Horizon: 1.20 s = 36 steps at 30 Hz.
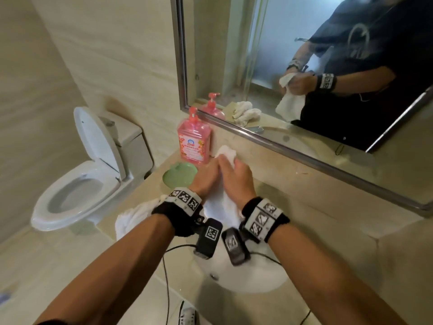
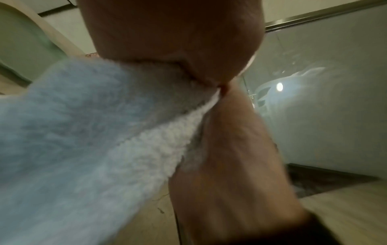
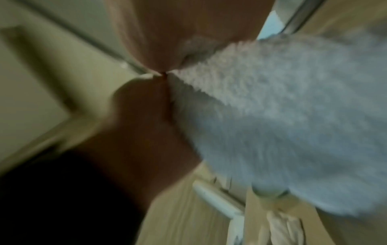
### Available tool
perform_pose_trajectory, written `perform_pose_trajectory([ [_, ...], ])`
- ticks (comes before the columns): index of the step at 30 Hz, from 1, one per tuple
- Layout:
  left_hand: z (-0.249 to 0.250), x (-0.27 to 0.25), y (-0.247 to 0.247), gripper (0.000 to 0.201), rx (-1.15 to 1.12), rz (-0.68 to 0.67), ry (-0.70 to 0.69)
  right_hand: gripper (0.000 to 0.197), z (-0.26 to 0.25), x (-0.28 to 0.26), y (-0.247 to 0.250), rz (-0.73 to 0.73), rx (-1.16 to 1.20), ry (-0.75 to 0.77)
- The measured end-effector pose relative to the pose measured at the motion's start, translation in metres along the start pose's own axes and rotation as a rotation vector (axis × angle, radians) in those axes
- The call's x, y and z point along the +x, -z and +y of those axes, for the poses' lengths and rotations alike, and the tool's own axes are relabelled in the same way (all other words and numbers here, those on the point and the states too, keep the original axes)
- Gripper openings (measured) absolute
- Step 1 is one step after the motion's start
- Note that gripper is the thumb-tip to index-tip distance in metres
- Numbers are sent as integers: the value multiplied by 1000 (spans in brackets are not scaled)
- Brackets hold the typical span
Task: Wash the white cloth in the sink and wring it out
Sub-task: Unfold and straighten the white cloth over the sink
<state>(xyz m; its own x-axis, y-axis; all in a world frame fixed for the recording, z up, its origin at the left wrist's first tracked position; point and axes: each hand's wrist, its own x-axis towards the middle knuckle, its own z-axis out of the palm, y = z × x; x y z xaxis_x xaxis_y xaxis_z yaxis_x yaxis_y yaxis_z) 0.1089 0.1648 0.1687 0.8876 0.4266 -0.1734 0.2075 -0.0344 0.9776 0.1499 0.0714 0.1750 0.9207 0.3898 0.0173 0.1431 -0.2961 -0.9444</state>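
I hold the white cloth [image 1: 225, 153] bunched between both hands above the white sink [image 1: 257, 277]. My left hand [image 1: 206, 178] grips it from the left and my right hand [image 1: 240, 180] from the right, palms close together. One end sticks up past my fingertips; the rest hangs down [image 1: 222, 207] toward the basin. In the left wrist view the fluffy cloth [image 2: 83, 132] runs out from under my left hand [image 2: 167, 33]. The right wrist view shows the cloth [image 3: 282, 116] squeezed under my right hand [image 3: 178, 24]. Both wrist views are blurred.
A pink soap bottle [image 1: 194, 141] and a green soap dish [image 1: 179, 177] stand on the counter's back left. A second white cloth [image 1: 133, 216] lies on the counter's left edge. A toilet [image 1: 82, 184] stands further left. A mirror [image 1: 304, 66] runs behind the sink.
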Motion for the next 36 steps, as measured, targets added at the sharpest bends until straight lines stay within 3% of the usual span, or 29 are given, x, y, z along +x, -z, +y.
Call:
perform_pose_trajectory([
  [2, -2, 3, 0, 38, 118, -29, -65, 40, -1, 11, 1, 36, -17, -54],
  [5, -6, 10, 9, 38, 263, -4, -84, 41, 8, 10, -9, -22, -65, 53],
  [9, -15, 10, 14, 41, 170, -57, -54, 46, 14, 17, -11, -11, -100, -17],
  [12, -13, 13, 20, 41, 240, -5, -98, 49, 16, 12, -18, -26, -109, 75],
  [17, -4, 3, 24, 33, 82, -239, -66, 52, 21, 29, -1, -110, -299, -57],
  [22, 12, 4, 61, 37, 454, -54, -181, 41, 10, 22, 23, -250, -215, 58],
  [24, 20, 4, 76, 32, 483, 32, -209, 46, 2, 24, 38, -369, -291, 72],
  [27, 37, 0, 92, 40, 451, 64, -166, 46, -10, 26, 61, -472, -452, 154],
  [32, 62, -7, 93, 64, 479, 111, -64, 50, -33, 34, 80, -347, -96, 75],
  [36, 86, -12, 69, 58, 115, 131, -3, 29, -57, 17, 39, -126, 151, 116],
])
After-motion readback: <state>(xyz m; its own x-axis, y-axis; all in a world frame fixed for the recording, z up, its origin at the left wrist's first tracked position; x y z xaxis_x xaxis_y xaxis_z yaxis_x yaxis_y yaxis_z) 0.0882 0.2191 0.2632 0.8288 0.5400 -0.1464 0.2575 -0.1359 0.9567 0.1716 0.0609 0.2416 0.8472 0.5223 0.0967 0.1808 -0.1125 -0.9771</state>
